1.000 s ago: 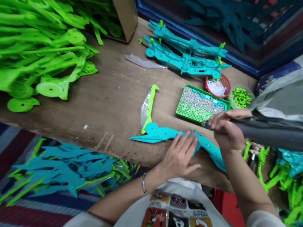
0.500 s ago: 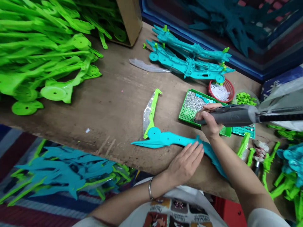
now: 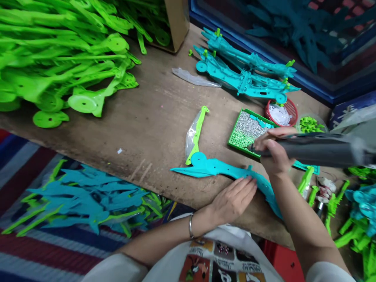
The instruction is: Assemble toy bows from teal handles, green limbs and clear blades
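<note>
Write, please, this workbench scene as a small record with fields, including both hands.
Left hand: flat on the curved teal plastic part
Right hand: gripping the dark grey power screwdriver
Green perforated tray: small silvery pieces, some teal ones
Red basket: white pieces
Pile at far left: lime-green plastic parts
Unclear: whether the screwdriver touches the tray

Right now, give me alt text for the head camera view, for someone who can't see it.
A person's left hand rests on a long turquoise part on a brown table while the right hand grips a dark handheld tool near a green tray of small silvery pieces. Bright green parts are heaped at the upper left.
</note>
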### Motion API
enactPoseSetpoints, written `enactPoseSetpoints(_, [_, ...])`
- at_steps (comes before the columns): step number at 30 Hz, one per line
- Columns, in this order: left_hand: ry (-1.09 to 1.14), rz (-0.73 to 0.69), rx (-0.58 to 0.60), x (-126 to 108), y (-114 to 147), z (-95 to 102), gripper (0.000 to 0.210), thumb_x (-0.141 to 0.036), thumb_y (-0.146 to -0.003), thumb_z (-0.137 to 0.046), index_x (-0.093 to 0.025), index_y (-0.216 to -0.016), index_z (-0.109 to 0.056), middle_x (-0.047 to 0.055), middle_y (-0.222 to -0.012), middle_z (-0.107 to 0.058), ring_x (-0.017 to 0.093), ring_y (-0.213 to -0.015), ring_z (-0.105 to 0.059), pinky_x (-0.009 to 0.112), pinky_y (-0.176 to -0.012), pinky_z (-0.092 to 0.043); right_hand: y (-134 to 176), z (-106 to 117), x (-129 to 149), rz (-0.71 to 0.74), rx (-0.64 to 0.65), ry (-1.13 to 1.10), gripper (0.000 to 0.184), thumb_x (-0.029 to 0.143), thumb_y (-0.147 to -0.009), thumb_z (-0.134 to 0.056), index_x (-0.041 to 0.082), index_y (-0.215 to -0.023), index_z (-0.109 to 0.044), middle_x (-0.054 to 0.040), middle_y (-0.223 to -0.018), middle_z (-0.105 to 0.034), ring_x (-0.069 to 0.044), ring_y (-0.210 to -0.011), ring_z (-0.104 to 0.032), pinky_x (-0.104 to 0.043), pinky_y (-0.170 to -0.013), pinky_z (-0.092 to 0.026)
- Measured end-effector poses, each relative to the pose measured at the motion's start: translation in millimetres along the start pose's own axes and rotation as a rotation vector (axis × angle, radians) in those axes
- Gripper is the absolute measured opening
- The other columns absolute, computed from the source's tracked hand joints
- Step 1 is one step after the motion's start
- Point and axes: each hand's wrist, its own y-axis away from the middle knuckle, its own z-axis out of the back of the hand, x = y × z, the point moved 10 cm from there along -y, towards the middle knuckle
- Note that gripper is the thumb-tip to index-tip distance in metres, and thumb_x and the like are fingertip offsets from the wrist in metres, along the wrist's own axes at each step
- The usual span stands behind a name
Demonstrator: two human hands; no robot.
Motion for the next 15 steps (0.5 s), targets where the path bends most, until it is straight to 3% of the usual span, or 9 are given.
enactPoseSetpoints(5, [0.075,0.033,-0.026,2,3,-5.0,0.041,-0.016,-0.102,-0.05,-0.005,-0.14,-0.056,0.017,-0.148,-0.058,0.028,-0.145,-0.048,0.045,-0.124,-0.042,31,-31,29,-0.13,0.161,-0.109,0.018,0.029,-0.087,-0.07,0.028,-0.104,-0.063,0.0054,-0.058,-0.057,-0.018,-0.05,-0.057,-0.038,-0.056,-0.052])
enactPoseSetpoints(10, [0.064,0.013,-0.024,-1,7,-9.3,0.033,-0.016,-0.1,-0.052,-0.007,-0.13,-0.062,0.016,-0.133,-0.067,0.029,-0.132,-0.059,0.047,-0.121,-0.044,63,-43,10,-0.188,0.222,-0.115,0.021,0.024,-0.089,-0.067,0.028,-0.11,-0.063,0.0047,-0.062,-0.061,-0.017,-0.054,-0.06,-0.036,-0.058,-0.054])
enactPoseSetpoints(15, [0.055,0.027,-0.032,1,6,-8.5,0.035,-0.015,-0.099,-0.048,-0.005,-0.131,-0.061,0.019,-0.129,-0.069,0.029,-0.133,-0.059,0.045,-0.115,-0.049,63,-53,-9,-0.187,0.287,-0.068,0.016,0.024,-0.083,-0.073,0.027,-0.094,-0.062,0.0047,-0.065,-0.063,-0.015,-0.053,-0.061,-0.032,-0.053,-0.053])
